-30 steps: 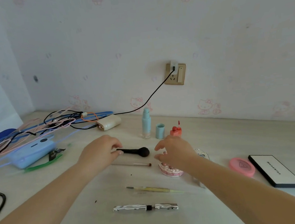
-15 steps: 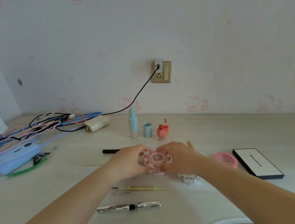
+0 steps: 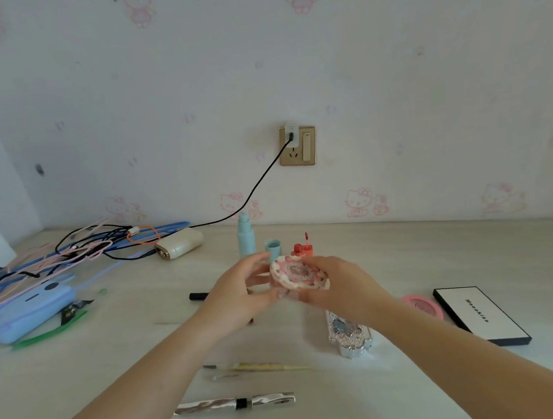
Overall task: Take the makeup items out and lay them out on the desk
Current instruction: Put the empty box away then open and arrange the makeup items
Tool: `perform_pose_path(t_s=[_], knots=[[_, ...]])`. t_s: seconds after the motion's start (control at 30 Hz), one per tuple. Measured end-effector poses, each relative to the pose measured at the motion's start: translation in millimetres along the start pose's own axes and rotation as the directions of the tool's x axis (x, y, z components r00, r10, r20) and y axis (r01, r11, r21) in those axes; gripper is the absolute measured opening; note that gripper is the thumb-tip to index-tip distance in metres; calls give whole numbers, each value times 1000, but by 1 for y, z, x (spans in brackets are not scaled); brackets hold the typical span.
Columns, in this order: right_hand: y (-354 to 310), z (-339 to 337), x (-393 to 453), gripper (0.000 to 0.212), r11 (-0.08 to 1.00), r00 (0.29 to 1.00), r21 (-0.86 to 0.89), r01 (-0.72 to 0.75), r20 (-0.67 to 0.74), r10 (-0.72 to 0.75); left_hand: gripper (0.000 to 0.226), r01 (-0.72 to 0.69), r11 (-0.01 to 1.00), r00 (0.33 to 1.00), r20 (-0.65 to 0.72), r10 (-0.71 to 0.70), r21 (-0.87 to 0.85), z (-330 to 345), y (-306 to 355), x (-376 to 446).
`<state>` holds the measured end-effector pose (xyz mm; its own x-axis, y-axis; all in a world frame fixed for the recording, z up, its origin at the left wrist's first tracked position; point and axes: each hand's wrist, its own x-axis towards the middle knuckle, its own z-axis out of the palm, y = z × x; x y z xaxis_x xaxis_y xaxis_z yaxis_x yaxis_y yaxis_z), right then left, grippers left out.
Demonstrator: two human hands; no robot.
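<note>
Pink-and-white round compact point(image 3: 299, 273) is held above the desk point(image 3: 411, 256) by 2 hands, left hand point(image 3: 240, 294) and right hand point(image 3: 340, 286); the black-edged box point(image 3: 480, 315) carries blurred lettering.

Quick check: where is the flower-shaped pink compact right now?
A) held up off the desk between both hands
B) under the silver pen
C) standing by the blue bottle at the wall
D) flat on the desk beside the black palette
A: the compact is lifted above the desk, the right hand gripping it and the left hand at its edge.
</note>
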<state>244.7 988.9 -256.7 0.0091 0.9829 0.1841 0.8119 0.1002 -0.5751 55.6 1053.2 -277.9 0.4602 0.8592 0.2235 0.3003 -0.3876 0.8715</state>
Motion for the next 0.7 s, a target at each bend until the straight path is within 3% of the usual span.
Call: perform_pose_path(t_s=[0.13, 0.3, 0.4, 0.57, 0.7], knots=[[-13, -17, 0, 59, 985, 994, 173, -17, -107, 36, 57, 67, 870, 997, 54, -46, -488, 17, 24, -5], [-25, -31, -9, 54, 995, 984, 77, 65, -172, -51, 51, 138, 469, 990, 113, -80, -872, 38, 49, -3], [-28, -44, -15, 45, 993, 976, 12, 120, -182, -116, 54, 186, 355, 981, 153, -118, -916, 42, 59, -3], [-32, -58, -19, 61, 983, 983, 16, 184, 8, -184, 66, 347, 356, 936, 345, -72, -868, 53, 65, -9], [-30, -62, -19, 66, 989, 988, -7, 147, -47, -147, 71, 348, 332, 935, 351, -56, -876, 66, 70, -10]])
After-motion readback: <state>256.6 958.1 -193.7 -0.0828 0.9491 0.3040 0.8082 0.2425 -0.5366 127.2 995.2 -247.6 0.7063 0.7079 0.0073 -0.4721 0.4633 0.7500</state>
